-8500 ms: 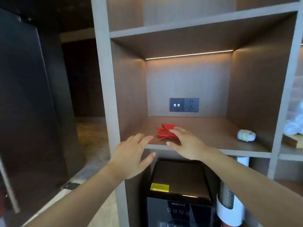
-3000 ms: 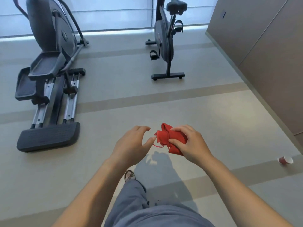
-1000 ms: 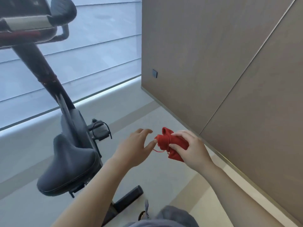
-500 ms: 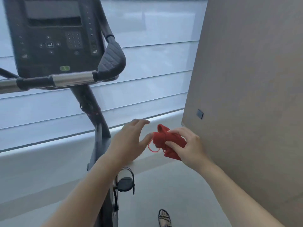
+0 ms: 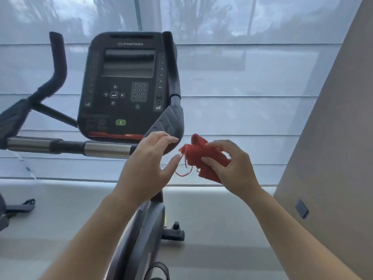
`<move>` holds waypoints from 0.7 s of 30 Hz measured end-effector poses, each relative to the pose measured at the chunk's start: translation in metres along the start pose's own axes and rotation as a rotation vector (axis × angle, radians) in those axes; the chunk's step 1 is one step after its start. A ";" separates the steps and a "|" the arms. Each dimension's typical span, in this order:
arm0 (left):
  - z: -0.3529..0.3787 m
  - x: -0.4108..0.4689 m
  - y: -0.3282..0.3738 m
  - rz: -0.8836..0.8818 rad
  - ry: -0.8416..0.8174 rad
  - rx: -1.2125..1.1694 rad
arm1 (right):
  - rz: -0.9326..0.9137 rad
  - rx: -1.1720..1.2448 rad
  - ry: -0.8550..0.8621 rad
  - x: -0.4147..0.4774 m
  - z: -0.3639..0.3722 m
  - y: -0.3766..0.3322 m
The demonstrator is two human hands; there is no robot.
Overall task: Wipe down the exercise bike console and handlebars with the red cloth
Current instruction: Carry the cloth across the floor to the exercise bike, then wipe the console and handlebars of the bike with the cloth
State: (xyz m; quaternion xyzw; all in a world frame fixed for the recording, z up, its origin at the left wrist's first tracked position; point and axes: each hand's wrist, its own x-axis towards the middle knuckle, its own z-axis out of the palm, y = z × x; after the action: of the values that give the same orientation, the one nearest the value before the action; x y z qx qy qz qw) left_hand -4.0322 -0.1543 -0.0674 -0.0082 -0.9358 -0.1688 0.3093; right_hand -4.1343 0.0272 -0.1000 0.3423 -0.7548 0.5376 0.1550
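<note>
The exercise bike's dark console (image 5: 127,85) faces me at upper centre, with a screen, keypad and a green button. Its handlebar (image 5: 66,147) runs across below it, black with chrome sections, and ends in a padded grip (image 5: 171,122) on the right. My right hand (image 5: 232,168) grips the bunched red cloth (image 5: 196,155) just right of that grip. A loose red thread hangs from the cloth. My left hand (image 5: 149,164) hovers with relaxed fingers beside the cloth, its thumb tip near the frayed edge, in front of the handlebar's right end.
A brown wall panel (image 5: 333,138) with a small dark socket (image 5: 301,208) stands close on the right. Sheer window blinds (image 5: 242,87) fill the background. The bike's frame (image 5: 141,229) and base drop between my arms. Part of another machine (image 5: 12,211) shows at the left edge.
The view has swung up and left, so the console now sits in front of me. Both hands have risen to handlebar height, the cloth still held in my right hand.
</note>
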 end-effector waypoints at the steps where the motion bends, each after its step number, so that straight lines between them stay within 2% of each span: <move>1: -0.001 0.007 -0.006 -0.026 0.001 0.029 | -0.012 0.017 0.006 0.012 0.002 -0.001; 8: -0.004 0.030 -0.038 -0.226 -0.045 0.118 | -0.081 0.027 0.066 0.086 0.033 -0.004; 15: -0.001 0.034 -0.044 -0.289 -0.061 0.080 | -0.172 -0.102 -0.178 0.088 0.048 0.008; 21: -0.003 0.038 -0.053 -0.247 -0.053 0.075 | -0.113 -0.080 -0.066 0.099 0.041 0.006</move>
State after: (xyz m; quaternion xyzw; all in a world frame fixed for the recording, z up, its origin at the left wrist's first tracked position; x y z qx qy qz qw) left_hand -4.0673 -0.2086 -0.0592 0.1143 -0.9432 -0.1703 0.2613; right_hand -4.2041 -0.0443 -0.0600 0.3955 -0.7598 0.4859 0.1736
